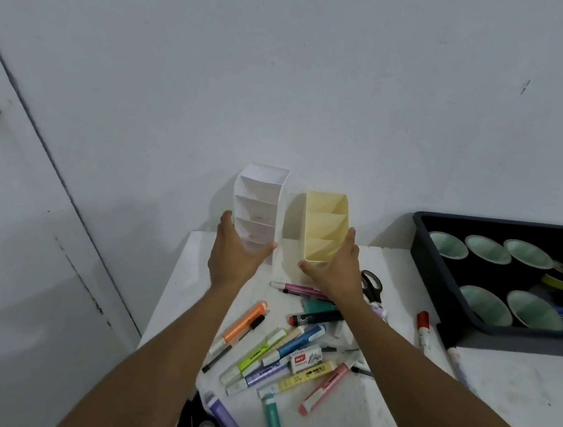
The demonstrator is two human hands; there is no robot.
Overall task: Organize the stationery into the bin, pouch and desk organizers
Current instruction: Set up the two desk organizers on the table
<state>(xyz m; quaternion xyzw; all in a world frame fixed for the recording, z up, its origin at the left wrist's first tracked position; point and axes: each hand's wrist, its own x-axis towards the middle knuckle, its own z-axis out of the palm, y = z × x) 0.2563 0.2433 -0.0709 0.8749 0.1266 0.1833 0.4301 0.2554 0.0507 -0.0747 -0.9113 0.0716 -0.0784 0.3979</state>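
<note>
The left hand (234, 257) grips the white desk organizer (261, 197) and the right hand (336, 270) the yellow desk organizer (323, 224) at the tabletop's (197, 291) far edge, apparently placing them; next the scattered highlighters (280, 351) likely need loading into their compartments

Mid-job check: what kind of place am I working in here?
Likely a home or small-office desk corner, though I can't be sure: a white table against a bare painted wall, highlighters scattered on it, a white organizer and yellow organizer, and a black bin of tape rolls.
</note>
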